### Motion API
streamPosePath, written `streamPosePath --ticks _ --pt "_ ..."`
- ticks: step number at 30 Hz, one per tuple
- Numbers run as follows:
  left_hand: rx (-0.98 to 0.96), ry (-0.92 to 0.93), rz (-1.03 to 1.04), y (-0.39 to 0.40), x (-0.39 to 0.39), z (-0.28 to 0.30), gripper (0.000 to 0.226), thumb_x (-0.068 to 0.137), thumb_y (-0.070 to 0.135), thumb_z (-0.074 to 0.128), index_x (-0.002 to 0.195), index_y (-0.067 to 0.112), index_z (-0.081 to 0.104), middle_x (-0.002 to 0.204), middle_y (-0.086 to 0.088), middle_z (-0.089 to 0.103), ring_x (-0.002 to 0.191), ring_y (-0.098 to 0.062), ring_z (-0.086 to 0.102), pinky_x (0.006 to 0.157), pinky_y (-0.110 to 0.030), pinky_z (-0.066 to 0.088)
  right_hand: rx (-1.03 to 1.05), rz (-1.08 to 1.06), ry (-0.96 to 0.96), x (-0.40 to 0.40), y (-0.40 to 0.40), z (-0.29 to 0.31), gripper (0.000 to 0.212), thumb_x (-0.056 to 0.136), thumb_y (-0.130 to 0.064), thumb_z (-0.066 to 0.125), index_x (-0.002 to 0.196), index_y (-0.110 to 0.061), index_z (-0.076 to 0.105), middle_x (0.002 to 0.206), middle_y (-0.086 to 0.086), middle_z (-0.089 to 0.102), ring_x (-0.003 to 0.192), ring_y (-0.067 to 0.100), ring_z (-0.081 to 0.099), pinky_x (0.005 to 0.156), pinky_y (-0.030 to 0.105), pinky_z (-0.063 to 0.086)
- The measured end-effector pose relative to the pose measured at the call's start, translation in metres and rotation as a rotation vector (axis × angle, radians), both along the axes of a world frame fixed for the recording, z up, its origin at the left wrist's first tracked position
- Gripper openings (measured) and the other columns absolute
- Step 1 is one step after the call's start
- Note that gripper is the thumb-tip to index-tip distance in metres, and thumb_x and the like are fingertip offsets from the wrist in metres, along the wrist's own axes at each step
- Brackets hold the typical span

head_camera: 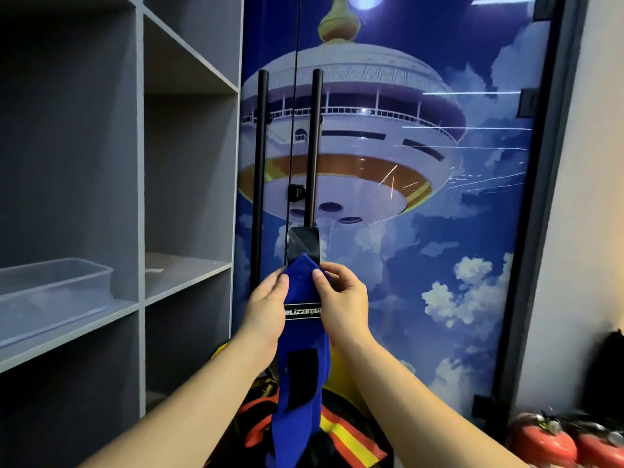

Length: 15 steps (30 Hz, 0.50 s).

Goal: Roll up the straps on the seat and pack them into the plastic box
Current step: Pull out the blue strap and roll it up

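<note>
A blue strap [304, 383] with a black patch and a lettered black band hangs down in front of me. My left hand [266, 309] pinches its upper left edge and my right hand [341, 298] pinches its upper right edge, both near the folded top end. A black flap [303, 240] sticks up behind that top end. The strap's lower end drops onto the seat [341, 434], which is black with red and yellow stripes. A clear plastic box [54, 292] stands on a grey shelf at the left, apart from both hands.
Grey shelving [140, 197] fills the left side. A glass door with a blue sky picture [422, 231] and two black vertical handles [260, 163] is straight ahead. Red fire extinguishers [553, 440] lie on the floor at the lower right.
</note>
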<state>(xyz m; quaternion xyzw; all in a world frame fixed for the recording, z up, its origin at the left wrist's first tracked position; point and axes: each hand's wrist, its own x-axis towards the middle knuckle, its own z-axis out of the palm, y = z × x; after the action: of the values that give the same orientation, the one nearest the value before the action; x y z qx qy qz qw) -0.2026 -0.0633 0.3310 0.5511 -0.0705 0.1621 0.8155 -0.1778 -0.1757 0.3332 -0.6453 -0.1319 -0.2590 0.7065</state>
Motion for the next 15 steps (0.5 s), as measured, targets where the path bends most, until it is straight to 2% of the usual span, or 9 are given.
streamPosePath --ticks 3,6,11,15 --pt "0.133 -0.045 0.016 0.002 -0.003 0.002 0.026 0.107 0.021 0.044 0.111 0.031 0.067 0.097 -0.001 0.078 0.088 -0.022 0.075 0.077 -0.038 0.060 0.000 0.001 -0.008 0.002 -0.003 0.002 0.012 0.092 -0.032 0.071 0.095 -0.043 0.071 0.091 -0.004 0.076 0.086 0.017 0.072 0.079 0.048 0.060" --pt "0.192 -0.072 0.001 0.004 -0.005 0.003 0.029 0.107 0.014 0.044 0.102 0.028 0.069 0.093 -0.003 0.078 0.084 -0.021 0.074 0.069 -0.032 0.059 0.008 0.004 0.004 0.004 -0.006 0.000 0.010 0.092 -0.033 0.072 0.099 -0.039 0.073 0.092 -0.004 0.077 0.087 0.017 0.072 0.082 0.050 0.059" --pt "0.213 -0.085 -0.039 0.008 -0.005 0.001 0.026 0.105 0.010 0.046 0.114 0.021 0.068 0.100 -0.006 0.078 0.090 -0.022 0.075 0.069 -0.030 0.057 0.007 0.013 0.014 0.003 -0.008 -0.002 0.016 0.093 -0.027 0.071 0.108 -0.028 0.076 0.098 -0.010 0.077 0.094 0.010 0.071 0.088 0.043 0.059" --pt "0.225 -0.100 -0.087 0.012 -0.004 -0.002 0.028 0.104 0.009 0.048 0.122 0.020 0.066 0.106 -0.009 0.077 0.096 -0.026 0.074 0.076 -0.035 0.057 0.010 0.026 0.018 0.001 -0.005 0.001 0.020 0.096 -0.027 0.067 0.114 -0.030 0.075 0.104 -0.010 0.076 0.097 0.010 0.070 0.090 0.041 0.058"
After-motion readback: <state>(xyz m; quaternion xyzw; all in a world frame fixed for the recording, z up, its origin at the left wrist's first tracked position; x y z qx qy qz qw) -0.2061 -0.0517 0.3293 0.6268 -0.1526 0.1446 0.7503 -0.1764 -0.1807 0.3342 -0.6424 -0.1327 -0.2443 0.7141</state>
